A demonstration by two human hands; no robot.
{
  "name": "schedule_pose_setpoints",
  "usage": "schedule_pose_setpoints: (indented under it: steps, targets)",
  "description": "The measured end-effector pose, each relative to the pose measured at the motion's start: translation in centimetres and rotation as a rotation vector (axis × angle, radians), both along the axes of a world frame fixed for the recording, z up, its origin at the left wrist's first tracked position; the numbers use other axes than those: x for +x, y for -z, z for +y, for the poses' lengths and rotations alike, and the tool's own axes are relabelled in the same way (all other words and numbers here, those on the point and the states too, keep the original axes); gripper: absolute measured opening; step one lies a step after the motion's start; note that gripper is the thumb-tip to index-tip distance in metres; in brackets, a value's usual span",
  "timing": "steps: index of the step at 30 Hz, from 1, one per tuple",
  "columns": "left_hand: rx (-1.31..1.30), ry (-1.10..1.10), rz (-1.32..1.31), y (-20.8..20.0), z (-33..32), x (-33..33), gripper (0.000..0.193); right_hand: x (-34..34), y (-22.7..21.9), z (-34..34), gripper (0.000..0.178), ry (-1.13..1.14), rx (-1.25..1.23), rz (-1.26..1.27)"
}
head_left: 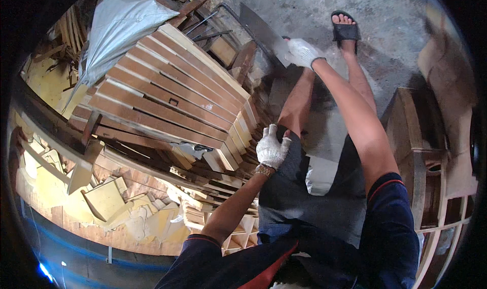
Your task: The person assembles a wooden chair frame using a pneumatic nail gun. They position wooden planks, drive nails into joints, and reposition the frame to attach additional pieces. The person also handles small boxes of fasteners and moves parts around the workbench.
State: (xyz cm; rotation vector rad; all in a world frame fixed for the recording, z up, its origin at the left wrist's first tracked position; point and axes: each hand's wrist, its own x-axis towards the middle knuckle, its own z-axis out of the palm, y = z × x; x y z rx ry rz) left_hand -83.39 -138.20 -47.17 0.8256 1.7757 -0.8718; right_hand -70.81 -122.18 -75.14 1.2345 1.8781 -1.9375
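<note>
My right hand (303, 53), in a white knit glove, is stretched forward over the grey floor. Its fingers are closed round the dark handle of what looks like a handsaw (264, 29), whose wide grey blade points up and left. No teeth can be made out on the blade. Nearer to me, my left hand (273, 148) wears a similar glove, with a brown band on the wrist. It lies by my left knee, fingers apart, with nothing visible in it. Just left of it, a stack of brown wooden boards (177, 99) with pale edges reaches toward the far left.
A pale plastic sheet (119, 23) drapes over the stack's far end. Scrap wood and a dark metal frame (243, 23) lie beyond it. Yellowish wood offcuts (109, 200) cover a surface at lower left. A wooden cabinet-like frame (418, 172) stands to my right.
</note>
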Motion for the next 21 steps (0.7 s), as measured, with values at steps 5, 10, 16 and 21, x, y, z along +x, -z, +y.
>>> schedule_pose_setpoints:
  steps: [5, 10, 16, 21]
  targets:
    - [0.069, 0.049, -0.022, 0.4, 0.4, -0.8, 0.059, -6.6, 2.9, 1.4, 0.029, -0.008, -0.090, -0.006]
    - [0.091, -0.048, -0.059, 0.3, 0.8, -1.8, 0.074, -12.3, 5.9, 4.3, 0.023, -0.131, 0.114, 0.020]
    - [0.127, -0.055, 0.046, 0.8, 0.9, -1.9, 0.066, -22.0, 7.1, 8.0, 0.021, -0.169, 0.274, 0.180]
    - [0.158, -0.043, -0.004, 0.7, 0.3, -2.3, 0.066, -28.0, 6.0, 6.8, 0.033, 0.291, 0.234, 0.179]
